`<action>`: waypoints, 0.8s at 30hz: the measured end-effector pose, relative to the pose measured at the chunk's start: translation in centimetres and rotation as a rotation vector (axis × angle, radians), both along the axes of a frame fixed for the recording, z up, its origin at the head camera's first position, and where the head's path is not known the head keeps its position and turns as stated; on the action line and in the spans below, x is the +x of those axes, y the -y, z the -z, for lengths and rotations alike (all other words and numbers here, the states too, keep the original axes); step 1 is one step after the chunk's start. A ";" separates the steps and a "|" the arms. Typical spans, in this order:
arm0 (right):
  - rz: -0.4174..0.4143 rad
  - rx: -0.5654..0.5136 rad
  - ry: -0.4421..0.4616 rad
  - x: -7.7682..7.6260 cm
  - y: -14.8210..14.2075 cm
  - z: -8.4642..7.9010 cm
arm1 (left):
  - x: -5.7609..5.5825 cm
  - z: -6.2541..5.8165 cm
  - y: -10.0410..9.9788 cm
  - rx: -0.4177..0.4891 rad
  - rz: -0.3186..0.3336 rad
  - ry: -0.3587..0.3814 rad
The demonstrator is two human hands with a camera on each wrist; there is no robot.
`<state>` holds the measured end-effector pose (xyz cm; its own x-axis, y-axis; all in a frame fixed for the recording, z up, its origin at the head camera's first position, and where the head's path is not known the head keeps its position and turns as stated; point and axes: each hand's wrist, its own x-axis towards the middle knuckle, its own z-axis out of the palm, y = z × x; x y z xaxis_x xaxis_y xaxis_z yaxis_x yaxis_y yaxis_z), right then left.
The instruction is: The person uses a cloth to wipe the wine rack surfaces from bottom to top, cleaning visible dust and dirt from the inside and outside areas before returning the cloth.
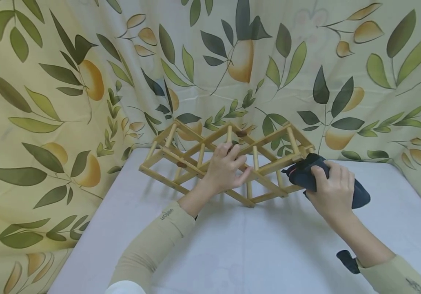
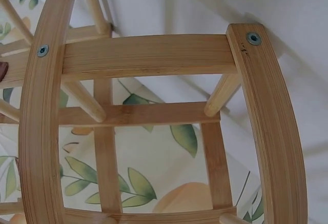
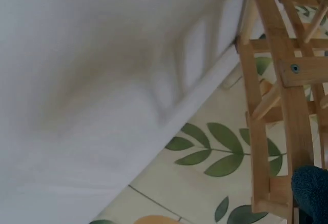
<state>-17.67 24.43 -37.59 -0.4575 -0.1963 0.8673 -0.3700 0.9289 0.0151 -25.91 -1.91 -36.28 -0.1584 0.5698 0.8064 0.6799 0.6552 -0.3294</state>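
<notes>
A light wooden lattice rack (image 1: 269, 166), made of crossed flat slats joined by round dowels, stands at the back of the table. My left hand (image 1: 223, 167) grips it near the middle, with fingers curled at the slats. At the rack's right end my right hand (image 1: 333, 188) holds a bunched dark blue cloth (image 1: 361, 196) against the corner. In the right wrist view the fuzzy cloth (image 3: 310, 193) meets a slat at the lower right. Up close in the left wrist view, the slats (image 2: 148, 55) show screw heads at their joints; the left hand is outside that view.
A white-covered table (image 1: 210, 249) lies under the rack and arms. Right behind it hangs a curtain (image 1: 210, 94) printed with leaves and fruit. A small dark piece (image 1: 348, 261) sits beside the right sleeve cuff. Shadows of the slats fall on the white cover.
</notes>
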 end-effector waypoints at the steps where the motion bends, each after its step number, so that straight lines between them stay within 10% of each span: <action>1: -0.009 -0.013 -0.008 -0.1 0.2 -0.1 | 0.0 0.0 0.0 -0.002 0.001 0.004; 24: -0.029 0.009 0.078 -0.1 -0.3 0.2 | -0.3 0.1 -0.2 0.046 0.014 -0.053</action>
<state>-17.81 24.70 -37.84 -0.5180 -0.2180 0.8272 -0.3968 0.9179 -0.0065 -26.21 -1.72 -36.38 -0.1073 0.5337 0.8388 0.6714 0.6612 -0.3348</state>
